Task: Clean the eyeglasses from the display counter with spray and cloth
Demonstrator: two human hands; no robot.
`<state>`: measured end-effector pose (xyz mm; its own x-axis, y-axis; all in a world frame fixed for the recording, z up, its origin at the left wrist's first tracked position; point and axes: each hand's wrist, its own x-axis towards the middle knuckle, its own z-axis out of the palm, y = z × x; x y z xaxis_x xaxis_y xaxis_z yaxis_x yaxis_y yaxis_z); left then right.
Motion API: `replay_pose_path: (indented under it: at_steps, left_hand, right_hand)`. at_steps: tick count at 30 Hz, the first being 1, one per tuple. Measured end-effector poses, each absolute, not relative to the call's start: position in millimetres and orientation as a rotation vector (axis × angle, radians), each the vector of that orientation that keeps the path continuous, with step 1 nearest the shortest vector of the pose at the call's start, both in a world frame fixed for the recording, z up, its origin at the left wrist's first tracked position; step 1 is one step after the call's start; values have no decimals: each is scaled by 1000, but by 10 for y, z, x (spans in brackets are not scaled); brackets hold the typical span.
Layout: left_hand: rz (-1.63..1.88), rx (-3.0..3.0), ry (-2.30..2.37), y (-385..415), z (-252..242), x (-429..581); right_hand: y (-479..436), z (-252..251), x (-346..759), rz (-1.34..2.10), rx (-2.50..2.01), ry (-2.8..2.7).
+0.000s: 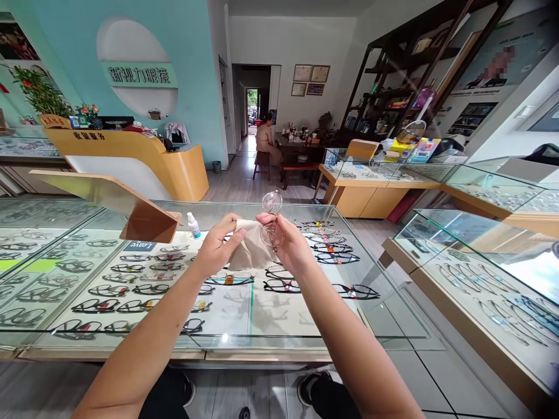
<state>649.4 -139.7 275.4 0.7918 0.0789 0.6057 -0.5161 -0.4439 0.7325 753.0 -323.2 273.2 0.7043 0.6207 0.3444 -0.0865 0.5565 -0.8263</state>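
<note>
My right hand (293, 241) is closed on a pair of round, thin-rimmed eyeglasses (272, 202), held on end with one lens above the other. A beige cleaning cloth (248, 250) hangs from my left hand (222, 244), whose thumb and fingers pinch its upper edge. The cloth's right side lies close against the glasses; whether it touches the lower lens I cannot tell. Both hands are above the glass display case (236, 343). A small white spray bottle (193, 226) stands on the glass, left of my left hand.
Rows of eyeglass frames (152, 289) lie inside the case under the glass. A wood-framed tabletop mirror (151, 218) stands at the left on the case. More display cases (471, 279) line the right side. A person (265, 139) sits at a table at the back.
</note>
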Motion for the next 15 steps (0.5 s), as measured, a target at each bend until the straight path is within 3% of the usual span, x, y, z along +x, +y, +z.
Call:
replay_pose_path:
  at_steps: [15]
  left_hand:
    - [807,1783,-150,-1598,2764,6492]
  right_hand:
    - [-3191,2675,7426,495,-996,-661]
